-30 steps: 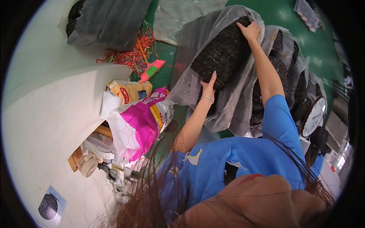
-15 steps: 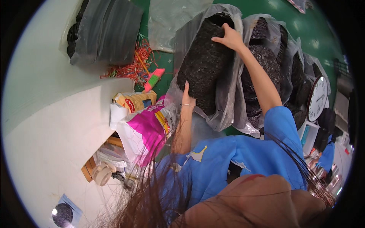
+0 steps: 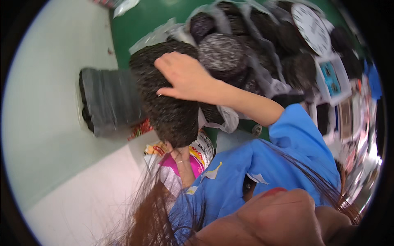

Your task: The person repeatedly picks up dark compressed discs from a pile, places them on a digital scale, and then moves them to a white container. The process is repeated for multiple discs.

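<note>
Two hands on one black crinkled bundle

One black crinkled bundle [image 3: 176,121] is in the grip of both hands, just beyond the person's blue shirt [image 3: 242,164]. The right hand [image 3: 184,78] grasps it across the upper part, fingers together, thumb set apart. The left hand [image 3: 179,156] holds the lower end, though I can't make out all its fingers.

I count one grey-wrapped bundle [image 3: 117,100] to the left, one round white dial [image 3: 311,28] and one white basket [image 3: 345,84] at the right. Several more dark bundles [image 3: 221,53] crowd together beyond the right arm; they overlap too much for a sure count.

A pale wall [image 3: 61,102] closes off the left side, and green floor [image 3: 131,37] shows at the top. The right forearm cuts across my view of the crowded pile, while the held bundle and the left hand cover part of a magenta-and-white sack [image 3: 197,166]. A bit of red shredded strip [image 3: 141,128] peeks out beside the grey wrapping.

Clear plastic bags [image 3: 230,119] sheathe dark bundles in the pile. The grey wrapping has black stuff showing at its left end, and the basket has a blue item [image 3: 330,78] in it.
</note>
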{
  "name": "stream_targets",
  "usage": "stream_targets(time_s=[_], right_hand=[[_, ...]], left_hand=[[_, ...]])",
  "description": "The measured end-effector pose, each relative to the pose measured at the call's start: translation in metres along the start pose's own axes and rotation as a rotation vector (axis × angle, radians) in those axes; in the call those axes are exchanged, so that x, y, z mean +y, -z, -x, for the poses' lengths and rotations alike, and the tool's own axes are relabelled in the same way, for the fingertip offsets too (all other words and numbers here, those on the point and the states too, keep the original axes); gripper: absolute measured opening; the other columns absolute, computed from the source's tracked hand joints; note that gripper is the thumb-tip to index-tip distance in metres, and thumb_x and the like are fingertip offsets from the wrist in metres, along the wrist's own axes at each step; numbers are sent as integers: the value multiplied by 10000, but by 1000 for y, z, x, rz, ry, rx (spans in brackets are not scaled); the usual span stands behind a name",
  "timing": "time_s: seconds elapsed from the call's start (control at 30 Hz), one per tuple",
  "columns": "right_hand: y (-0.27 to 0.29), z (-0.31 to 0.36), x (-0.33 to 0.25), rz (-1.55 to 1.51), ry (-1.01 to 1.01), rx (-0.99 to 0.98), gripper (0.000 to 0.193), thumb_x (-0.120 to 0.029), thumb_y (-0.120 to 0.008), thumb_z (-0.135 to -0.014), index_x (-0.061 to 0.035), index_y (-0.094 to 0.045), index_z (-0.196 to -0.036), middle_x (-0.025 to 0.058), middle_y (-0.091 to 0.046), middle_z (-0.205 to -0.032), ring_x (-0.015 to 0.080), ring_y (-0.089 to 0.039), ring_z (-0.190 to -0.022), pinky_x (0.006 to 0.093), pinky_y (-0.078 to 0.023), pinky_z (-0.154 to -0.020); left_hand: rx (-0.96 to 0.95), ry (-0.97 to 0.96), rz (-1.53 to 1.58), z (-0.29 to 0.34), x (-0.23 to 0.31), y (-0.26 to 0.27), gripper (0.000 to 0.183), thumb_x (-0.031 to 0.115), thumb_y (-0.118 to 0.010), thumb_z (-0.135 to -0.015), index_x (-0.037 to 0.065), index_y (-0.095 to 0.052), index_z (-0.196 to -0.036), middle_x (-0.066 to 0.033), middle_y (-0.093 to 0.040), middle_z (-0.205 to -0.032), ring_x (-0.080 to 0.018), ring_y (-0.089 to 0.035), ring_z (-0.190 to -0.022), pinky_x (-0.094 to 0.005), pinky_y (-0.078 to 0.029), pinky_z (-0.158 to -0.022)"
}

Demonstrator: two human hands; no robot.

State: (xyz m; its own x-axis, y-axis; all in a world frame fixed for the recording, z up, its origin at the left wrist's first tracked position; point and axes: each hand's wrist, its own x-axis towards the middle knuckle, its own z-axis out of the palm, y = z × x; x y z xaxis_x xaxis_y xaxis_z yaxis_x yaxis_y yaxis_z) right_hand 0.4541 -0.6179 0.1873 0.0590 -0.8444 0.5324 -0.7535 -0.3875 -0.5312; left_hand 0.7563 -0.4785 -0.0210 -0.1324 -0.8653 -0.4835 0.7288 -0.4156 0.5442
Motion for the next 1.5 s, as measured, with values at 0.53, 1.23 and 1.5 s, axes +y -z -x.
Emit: stream_targets(time_s=[0.53,1.23,1.5], right_hand=[[452,365,-23,765,-408,399,530,-393,-778,-759,-35,-555,-1079,116,-587,-1028,293,-586,-987,399,-491,-840],[572,613,84,1283,-1047,398,487,-301,-773,-834,-39,-566,-1188,99,-616,-1128,293,-606,-1035,381,-517,-880],[504,658,124,910,-1260,316,686,-350,-753,-836,-27,-500,-1385,135,-517,-1274,327,-497,-1196,445,-441,-999]], left_hand=[[-605,888,-161,192,-334,-225,845,567,-709,-851,216,-383,-1547,-63,-361,-1603,-322,-309,-1478,-564,-217,-1222],[-571,1432,-582,198,-797,-304,1007,801,-573,-803,112,-409,-1519,-73,-410,-1571,-308,-424,-1413,-486,-397,-1153],[-463,962,-1130,223,-801,-350,743,521,-403,-1051,-20,-292,-1548,-150,-321,-1600,-300,-379,-1432,-454,-317,-1166]])
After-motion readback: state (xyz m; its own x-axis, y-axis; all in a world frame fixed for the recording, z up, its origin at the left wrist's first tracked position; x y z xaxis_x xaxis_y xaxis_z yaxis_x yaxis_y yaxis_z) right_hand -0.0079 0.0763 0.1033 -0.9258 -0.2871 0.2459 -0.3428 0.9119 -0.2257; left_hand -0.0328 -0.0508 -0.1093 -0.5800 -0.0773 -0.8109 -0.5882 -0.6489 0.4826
